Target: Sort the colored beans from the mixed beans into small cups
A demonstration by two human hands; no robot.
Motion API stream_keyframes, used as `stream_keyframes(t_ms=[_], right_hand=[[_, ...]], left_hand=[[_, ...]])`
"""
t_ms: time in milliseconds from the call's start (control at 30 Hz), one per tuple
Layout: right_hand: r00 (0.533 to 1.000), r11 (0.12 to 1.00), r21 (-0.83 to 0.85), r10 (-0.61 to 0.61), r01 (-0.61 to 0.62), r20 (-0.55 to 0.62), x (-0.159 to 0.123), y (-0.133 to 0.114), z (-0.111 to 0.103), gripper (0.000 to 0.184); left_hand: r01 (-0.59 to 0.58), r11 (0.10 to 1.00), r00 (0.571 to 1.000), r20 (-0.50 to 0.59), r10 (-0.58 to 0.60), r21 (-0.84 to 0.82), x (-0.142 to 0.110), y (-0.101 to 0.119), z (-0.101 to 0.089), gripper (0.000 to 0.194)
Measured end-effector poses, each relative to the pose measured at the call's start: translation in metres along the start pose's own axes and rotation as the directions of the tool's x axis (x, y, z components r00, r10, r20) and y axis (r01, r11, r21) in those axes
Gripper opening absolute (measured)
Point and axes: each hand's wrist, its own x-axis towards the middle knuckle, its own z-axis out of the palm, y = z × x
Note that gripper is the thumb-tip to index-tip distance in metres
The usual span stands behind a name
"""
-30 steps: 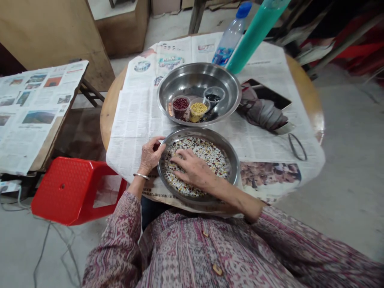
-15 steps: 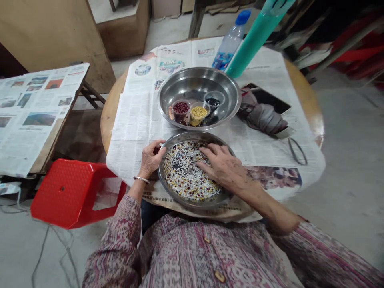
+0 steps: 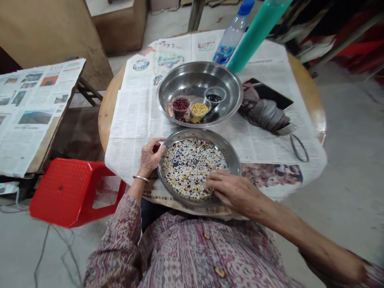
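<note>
A steel pan [image 3: 234, 154] near me holds a flat layer of mixed beans and rice [image 3: 192, 164]. My left hand [image 3: 151, 156] grips the pan's left rim, fingers curled over it. My right hand [image 3: 232, 192] lies flat at the pan's near right edge, fingers stretched onto the grains. Behind it a second steel pan [image 3: 198, 76] holds three small clear cups: red beans [image 3: 180, 105], yellow beans [image 3: 199, 109] and black beans [image 3: 214, 97].
Newspaper [image 3: 135, 116] covers the round table. A water bottle [image 3: 232, 36] and a green bottle [image 3: 255, 34] stand at the back. A folded grey umbrella [image 3: 265, 114] and a black band [image 3: 298, 147] lie right. A red stool [image 3: 72, 190] stands left.
My right hand swept from the pan's left middle across to the upper right, then down to the near right edge. The left hand stayed on the rim.
</note>
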Motion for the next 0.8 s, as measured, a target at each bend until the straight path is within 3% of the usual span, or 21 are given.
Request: stream_keyframes(t_ms=[133,400,500,633,700,800], right_hand=[[0.995,0.99,-0.143,-0.004,0.018,0.097,0.0,0.001,0.008,0.02],[0.992,0.968,-0.239,0.052,-0.078,-0.113,0.063,0.003,0.008,0.034],[0.99,0.987,-0.158,-0.011,-0.011,-0.141,0.077,-0.009,0.016,0.032],[0.984,0.983,-0.068,-0.175,0.173,-0.033,0.076,-0.025,0.026,0.023],[0.985,0.983,-0.073,-0.171,0.171,0.005,0.068,-0.021,0.026,0.012],[0.993,0.987,-0.131,-0.098,0.089,-0.066,0.052,-0.001,0.019,0.015]], left_hand=[[-0.006,1.0,1.0,-0.004,0.006,0.01,0.0,-0.001,0.0,0.02],[-0.014,1.0,1.0,-0.004,0.014,-0.015,0.0,0.002,-0.001,0.02],[-0.004,1.0,1.0,-0.004,0.004,-0.016,0.0,0.003,-0.001,0.02],[0.013,1.0,1.0,-0.002,-0.013,0.004,0.0,0.002,-0.002,0.02],[0.015,1.0,1.0,-0.005,-0.015,0.013,-0.001,0.001,-0.002,0.02],[0.008,1.0,1.0,-0.001,-0.008,0.003,-0.001,0.0,-0.003,0.02]])
